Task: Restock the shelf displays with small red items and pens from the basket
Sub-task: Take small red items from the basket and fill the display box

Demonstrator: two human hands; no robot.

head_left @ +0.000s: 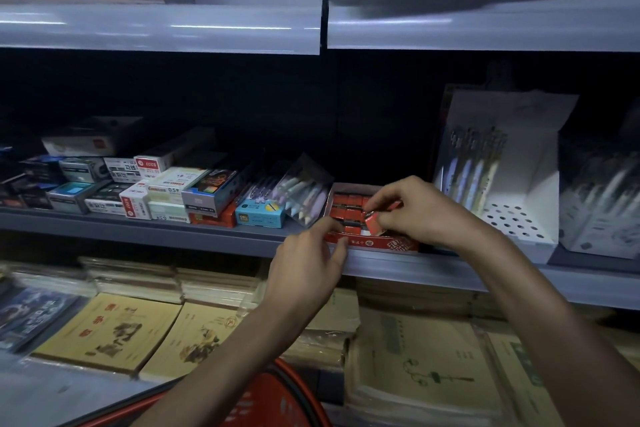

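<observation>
The right hand (415, 211) is pinching a small red cardboard box (374, 224) at the red cardboard display tray's (391, 243) 6 o'clock rim while the left hand (308, 270) is gripping its 8 o'clock corner, and the tilted box is probably risking jamming against packed neighbours.

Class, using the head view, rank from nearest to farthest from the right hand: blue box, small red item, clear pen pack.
1. small red item, pinched in the right hand.
2. clear pen pack, just left of the red tray.
3. blue box, farther left.
</observation>
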